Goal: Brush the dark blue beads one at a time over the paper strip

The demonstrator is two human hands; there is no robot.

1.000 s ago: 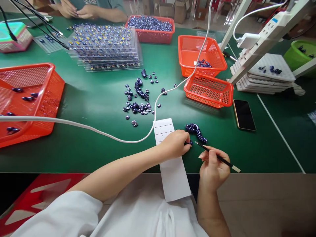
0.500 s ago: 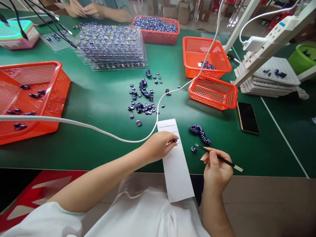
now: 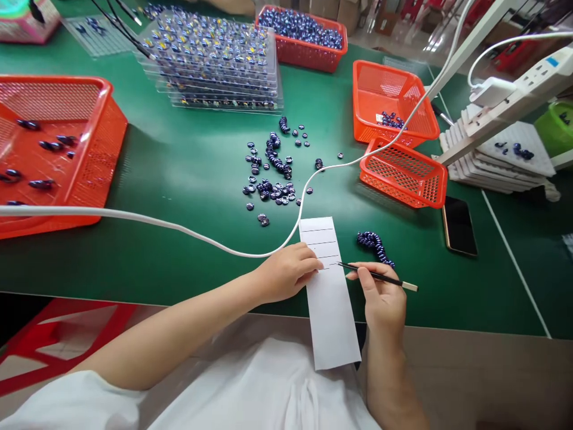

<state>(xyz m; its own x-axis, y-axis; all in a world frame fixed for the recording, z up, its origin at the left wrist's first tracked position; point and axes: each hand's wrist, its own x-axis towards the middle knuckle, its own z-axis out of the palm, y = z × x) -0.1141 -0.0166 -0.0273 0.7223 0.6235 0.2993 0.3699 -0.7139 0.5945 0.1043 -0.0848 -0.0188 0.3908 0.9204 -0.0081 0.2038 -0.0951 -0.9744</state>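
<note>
My left hand (image 3: 290, 272) rests on a long white paper strip (image 3: 333, 325) that has short dark lines across its upper part. The fingers are pressed together at the strip's middle; what they hold, if anything, is hidden. In my right hand (image 3: 382, 292) is a pair of black tweezers (image 3: 376, 275) with a pale rear end. Their tips are over the strip's right edge, close to the left fingertips. Just beyond the right hand lies a curved row of shiny dark-blue, bead-like pieces (image 3: 375, 243).
A white cable (image 3: 215, 243) crosses the green table (image 3: 179, 173). Beyond it lie scattered dark pieces (image 3: 273, 191). Orange baskets (image 3: 403, 173) stand right and left, a phone (image 3: 459, 226) lies at right, and stacked clear trays (image 3: 215, 65) stand behind.
The tweezers have moved left onto the strip's edge, near my left fingers. The dark piece pinched in my left hand no longer shows, nor does the loose one beside the tweezers. The view has shifted.
</note>
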